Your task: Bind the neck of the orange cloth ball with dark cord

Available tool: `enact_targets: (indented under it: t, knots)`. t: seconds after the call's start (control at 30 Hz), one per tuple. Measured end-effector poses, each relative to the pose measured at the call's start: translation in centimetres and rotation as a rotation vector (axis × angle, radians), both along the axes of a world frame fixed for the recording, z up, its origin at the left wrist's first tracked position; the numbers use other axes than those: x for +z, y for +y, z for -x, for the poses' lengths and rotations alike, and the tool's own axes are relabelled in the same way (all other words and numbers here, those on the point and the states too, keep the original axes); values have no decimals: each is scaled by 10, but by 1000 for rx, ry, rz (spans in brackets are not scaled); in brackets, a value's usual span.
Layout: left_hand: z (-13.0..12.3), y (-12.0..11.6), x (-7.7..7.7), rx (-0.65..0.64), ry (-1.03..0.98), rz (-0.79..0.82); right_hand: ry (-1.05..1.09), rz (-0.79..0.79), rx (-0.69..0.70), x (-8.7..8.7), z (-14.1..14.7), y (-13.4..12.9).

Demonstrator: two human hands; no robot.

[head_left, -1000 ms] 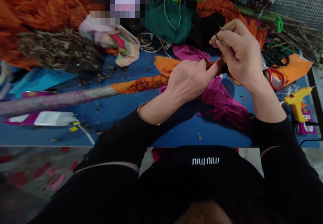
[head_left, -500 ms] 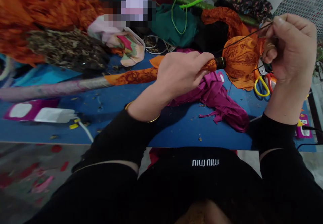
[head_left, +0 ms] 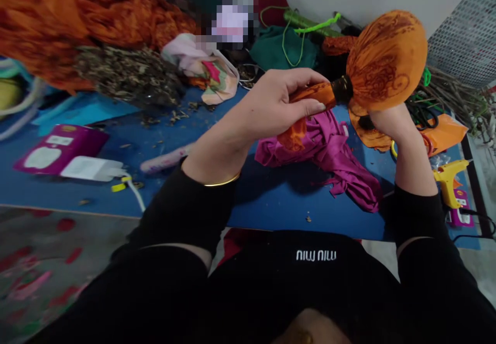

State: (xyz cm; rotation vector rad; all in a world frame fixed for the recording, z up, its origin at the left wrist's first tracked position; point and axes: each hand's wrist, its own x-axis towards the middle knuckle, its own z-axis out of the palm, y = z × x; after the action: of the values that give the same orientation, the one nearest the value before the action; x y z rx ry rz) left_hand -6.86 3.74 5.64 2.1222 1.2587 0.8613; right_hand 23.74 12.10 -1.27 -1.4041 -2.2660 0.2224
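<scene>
The left hand (head_left: 277,98) is clamping its fingers on a cloth-wrapped stick (head_left: 320,95) above the worktop (head_left: 279,199), right of centre.
Its round orange head (head_left: 391,60) is probably feeling light, soft; the bound neck (head_left: 342,90) is likely offering firmer hold. The right hand (head_left: 391,122) is hiding its fingers; cannot tell their state.

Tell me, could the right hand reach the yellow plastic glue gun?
Probably yes: the glue gun lies mostly uncovered beside the black right sleeve, though an orange cloth ball partly hides the hand.
</scene>
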Motion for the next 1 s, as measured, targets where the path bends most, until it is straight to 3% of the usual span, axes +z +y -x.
enact_targets:
  t: [0.17,0.23,0.3,0.4,0.5,0.6,0.8,0.87,1.0]
  knots:
    - [0,1,8,60,61,22,665,120,162,-17,50,-9]
    - [-2,2,8,52,65,21,783,181,265,-19,70,-18]
    - [-4,4,7,35,51,27,757,208,339,-15,85,-30]
    - [-5,8,5,35,27,39,626,150,311,0,92,-52]
    - [-3,11,3,53,-21,18,483,-86,203,14,90,-72]
    - [-1,13,2,53,-32,3,472,-260,188,19,90,-82]
    - [-11,16,-10,22,74,27,795,-95,437,13,94,-77]
    - [-17,17,-16,60,144,17,896,-11,362,10,94,-74]
    - [-29,12,-23,193,290,-12,904,92,148,7,92,-74]
